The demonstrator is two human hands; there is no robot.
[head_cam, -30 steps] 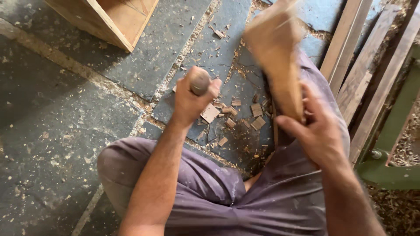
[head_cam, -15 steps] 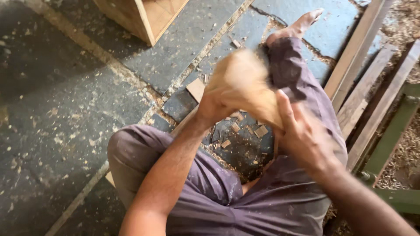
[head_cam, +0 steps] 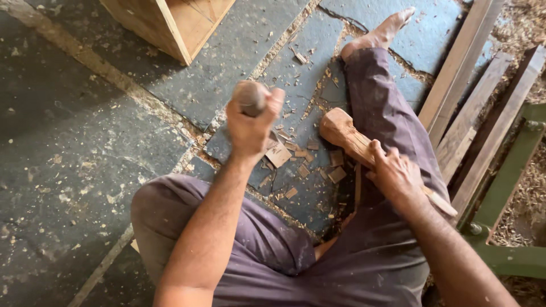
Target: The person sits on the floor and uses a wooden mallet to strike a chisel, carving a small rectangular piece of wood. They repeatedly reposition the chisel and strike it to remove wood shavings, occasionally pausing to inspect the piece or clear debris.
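I sit on a slate floor with my legs spread. My left hand (head_cam: 253,122) is closed around a tool with a rounded wooden handle top (head_cam: 249,95), held upright over a small flat wood piece (head_cam: 278,154); the tool's lower end is hidden by the hand. My right hand (head_cam: 395,173) grips the shaft of a wooden mallet (head_cam: 340,129). The mallet's head lies beside my right thigh, a little right of the left hand. Several wood chips (head_cam: 318,165) lie scattered between my legs.
An open wooden box (head_cam: 170,25) stands at the top. Wooden planks (head_cam: 463,85) and a green metal frame (head_cam: 509,176) run along the right, with sawdust behind them. My bare right foot (head_cam: 384,31) stretches towards the top. Sawdust fills the floor joints.
The mallet was raised, came down onto the tool in my left hand, and has now drawn back to the right and down. My left hand has stayed on the tool.
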